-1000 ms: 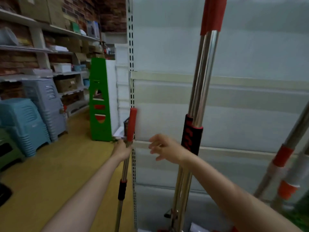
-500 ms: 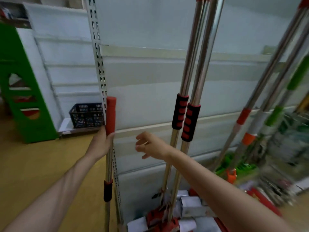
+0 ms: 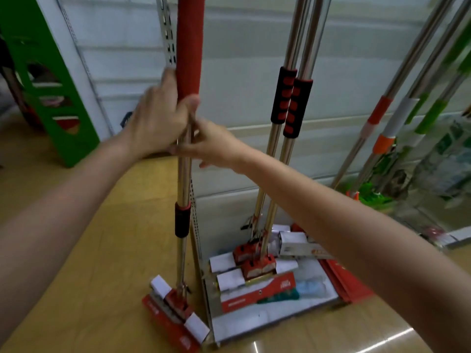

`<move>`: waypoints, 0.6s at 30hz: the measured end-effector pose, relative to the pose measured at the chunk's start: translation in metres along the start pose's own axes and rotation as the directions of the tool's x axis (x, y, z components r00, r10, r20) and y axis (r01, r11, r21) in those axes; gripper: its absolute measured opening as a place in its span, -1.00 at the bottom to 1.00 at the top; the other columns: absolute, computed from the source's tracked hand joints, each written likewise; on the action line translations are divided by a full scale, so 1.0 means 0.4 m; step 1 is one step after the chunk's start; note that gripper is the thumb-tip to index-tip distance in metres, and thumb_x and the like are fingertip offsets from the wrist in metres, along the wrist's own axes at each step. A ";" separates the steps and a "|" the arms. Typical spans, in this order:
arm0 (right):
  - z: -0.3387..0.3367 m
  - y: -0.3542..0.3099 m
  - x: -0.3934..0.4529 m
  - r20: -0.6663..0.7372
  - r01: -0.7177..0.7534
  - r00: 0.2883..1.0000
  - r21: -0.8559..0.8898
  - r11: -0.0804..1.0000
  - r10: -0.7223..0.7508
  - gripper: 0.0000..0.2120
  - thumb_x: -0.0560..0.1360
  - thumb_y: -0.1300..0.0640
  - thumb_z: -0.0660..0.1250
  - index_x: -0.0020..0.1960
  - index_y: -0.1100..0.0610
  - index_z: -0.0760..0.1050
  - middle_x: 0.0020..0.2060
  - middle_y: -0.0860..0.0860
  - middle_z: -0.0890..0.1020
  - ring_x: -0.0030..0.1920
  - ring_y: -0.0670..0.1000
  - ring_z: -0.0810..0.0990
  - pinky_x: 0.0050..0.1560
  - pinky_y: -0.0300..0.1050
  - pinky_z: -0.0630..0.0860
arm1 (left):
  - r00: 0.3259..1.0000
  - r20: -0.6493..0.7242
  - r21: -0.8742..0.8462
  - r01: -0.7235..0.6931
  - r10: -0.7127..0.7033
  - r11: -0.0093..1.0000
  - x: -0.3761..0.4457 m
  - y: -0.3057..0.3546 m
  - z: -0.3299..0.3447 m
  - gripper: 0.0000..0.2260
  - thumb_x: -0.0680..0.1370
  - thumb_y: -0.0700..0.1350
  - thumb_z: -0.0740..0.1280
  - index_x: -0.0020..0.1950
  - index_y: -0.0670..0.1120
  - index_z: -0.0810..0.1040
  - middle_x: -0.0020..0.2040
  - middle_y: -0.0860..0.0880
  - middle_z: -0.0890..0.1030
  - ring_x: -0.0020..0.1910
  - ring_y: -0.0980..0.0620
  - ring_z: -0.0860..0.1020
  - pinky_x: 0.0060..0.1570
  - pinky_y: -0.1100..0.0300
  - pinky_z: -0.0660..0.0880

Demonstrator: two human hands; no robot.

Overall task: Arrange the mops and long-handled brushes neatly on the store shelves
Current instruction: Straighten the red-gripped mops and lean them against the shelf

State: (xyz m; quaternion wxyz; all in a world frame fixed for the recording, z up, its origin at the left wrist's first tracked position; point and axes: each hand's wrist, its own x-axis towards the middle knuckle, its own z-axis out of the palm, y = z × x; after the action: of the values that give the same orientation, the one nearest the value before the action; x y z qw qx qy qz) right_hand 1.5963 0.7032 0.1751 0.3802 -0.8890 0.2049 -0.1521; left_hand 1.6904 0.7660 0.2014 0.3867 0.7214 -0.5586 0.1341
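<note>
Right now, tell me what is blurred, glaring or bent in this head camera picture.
Head view: the green-handled mops at the right edge and the left hand are motion-smeared; a ceiling-light glare streak lies on the yellow floor; the wide lens splays the chrome mop poles with black-and-red grips outward; the red sponge mop head on the floor is fairly sharp.
</note>
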 end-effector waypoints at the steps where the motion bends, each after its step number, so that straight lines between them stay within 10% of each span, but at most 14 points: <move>1: -0.013 -0.019 -0.006 -0.054 0.030 0.998 -0.012 0.999 -0.031 -0.49 0.46 0.02 0.38 0.33 0.15 0.31 0.04 0.03 0.55 0.06 0.07 0.58 -0.09 -0.08 0.59 | 0.998 -0.034 -0.008 -0.045 0.044 0.999 0.015 0.021 -0.019 -0.64 0.59 -0.09 0.19 0.30 -0.26 0.26 -0.10 -0.17 0.51 -0.14 -0.12 0.53 -0.26 0.19 0.33; 8: -0.124 -0.078 -0.099 -0.229 0.110 0.967 -0.003 0.994 -0.108 -0.63 0.50 0.09 0.35 0.23 0.19 0.36 0.05 0.12 0.59 -0.05 0.02 0.65 -0.33 -0.10 0.66 | 0.962 -0.207 -0.106 -0.204 0.179 0.973 0.051 0.166 -0.063 -0.59 0.55 0.08 0.23 0.22 -0.20 0.34 -0.04 -0.06 0.51 -0.15 0.10 0.47 -0.34 0.58 0.34; 15: -0.230 -0.064 -0.194 -0.344 0.075 0.936 -0.015 0.997 -0.075 -0.66 0.47 0.14 0.38 0.16 0.21 0.36 -0.04 0.23 0.61 -0.15 0.22 0.68 -0.32 0.16 0.64 | 0.937 -0.297 -0.310 -0.277 0.184 0.909 0.099 0.279 -0.026 -0.64 0.46 0.09 0.34 0.03 -0.17 0.40 -0.18 -0.10 0.57 -0.27 -0.06 0.54 -0.26 0.17 0.46; 18: -0.293 -0.069 -0.244 -0.411 0.031 0.911 -0.037 0.999 -0.044 -0.63 0.48 0.14 0.37 0.20 0.21 0.34 -0.07 0.25 0.63 -0.21 0.25 0.68 -0.31 0.19 0.63 | 0.935 -0.301 -0.374 -0.298 0.189 0.878 0.128 0.351 -0.006 -0.73 0.48 0.03 0.35 -0.02 -0.11 0.37 -0.25 0.02 0.50 -0.38 0.21 0.46 -0.41 0.51 0.36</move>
State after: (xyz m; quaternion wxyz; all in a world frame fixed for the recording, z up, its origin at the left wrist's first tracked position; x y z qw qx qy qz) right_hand 1.4680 0.6954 0.2622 0.3122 -0.8464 0.2656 -0.3401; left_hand 1.5807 0.7210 0.2923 0.5789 0.5230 -0.6067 0.1525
